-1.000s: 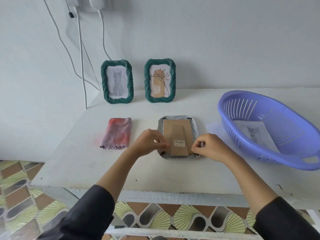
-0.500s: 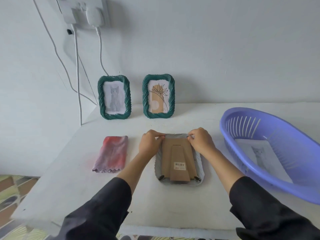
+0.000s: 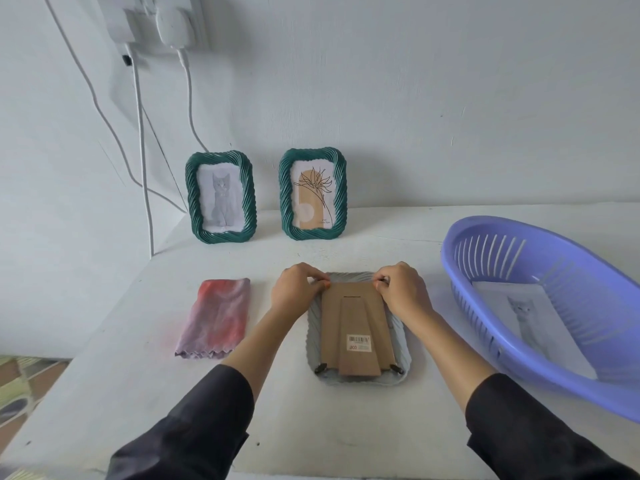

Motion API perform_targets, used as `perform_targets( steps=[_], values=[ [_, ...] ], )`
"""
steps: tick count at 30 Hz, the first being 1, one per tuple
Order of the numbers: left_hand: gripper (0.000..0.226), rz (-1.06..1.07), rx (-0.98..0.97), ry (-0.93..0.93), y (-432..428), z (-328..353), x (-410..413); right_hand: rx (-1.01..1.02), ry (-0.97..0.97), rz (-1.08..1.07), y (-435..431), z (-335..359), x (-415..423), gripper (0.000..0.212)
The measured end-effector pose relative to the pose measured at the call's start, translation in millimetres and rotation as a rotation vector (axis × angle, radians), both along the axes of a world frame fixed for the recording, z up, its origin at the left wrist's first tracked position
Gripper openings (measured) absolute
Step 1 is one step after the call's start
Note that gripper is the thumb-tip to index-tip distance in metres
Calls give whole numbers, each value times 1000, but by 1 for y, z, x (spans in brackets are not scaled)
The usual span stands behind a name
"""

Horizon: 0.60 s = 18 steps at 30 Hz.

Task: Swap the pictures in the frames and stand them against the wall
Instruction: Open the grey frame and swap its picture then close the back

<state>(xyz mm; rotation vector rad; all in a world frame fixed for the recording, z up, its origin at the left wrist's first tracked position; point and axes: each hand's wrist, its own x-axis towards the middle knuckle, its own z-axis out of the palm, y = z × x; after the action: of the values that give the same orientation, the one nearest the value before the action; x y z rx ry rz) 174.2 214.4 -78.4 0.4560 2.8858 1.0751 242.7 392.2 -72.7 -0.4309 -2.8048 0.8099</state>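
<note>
Fingers (image 3: 317, 281) of the left hand (image 3: 298, 294) and fingers (image 3: 381, 285) of the right hand (image 3: 403, 294) are curled, pinching the two far corners of the cardboard back (image 3: 356, 317). That back sits on a grey frame (image 3: 403, 351) lying face down on the counter (image 3: 138, 358). Its two near clips (image 3: 321, 368) look turned over the board. I cannot tell whether the far ones are. I judge the back is being fastened or freed, so this frame is not yet stood up. Far off, two green frames (image 3: 251, 202) lean against the wall (image 3: 415, 98), which looks like finished work. To the right, a cat print (image 3: 526, 317) lies in the purple basket (image 3: 540, 370). A folded cloth (image 3: 216, 317) lies to the left.
</note>
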Motion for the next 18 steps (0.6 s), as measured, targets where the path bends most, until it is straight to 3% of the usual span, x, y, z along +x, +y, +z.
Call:
perform_targets(
  steps=[18],
  values=[
    [15, 7, 50, 34, -6, -5, 5, 115, 24, -45, -10, 2, 7, 24]
  ],
)
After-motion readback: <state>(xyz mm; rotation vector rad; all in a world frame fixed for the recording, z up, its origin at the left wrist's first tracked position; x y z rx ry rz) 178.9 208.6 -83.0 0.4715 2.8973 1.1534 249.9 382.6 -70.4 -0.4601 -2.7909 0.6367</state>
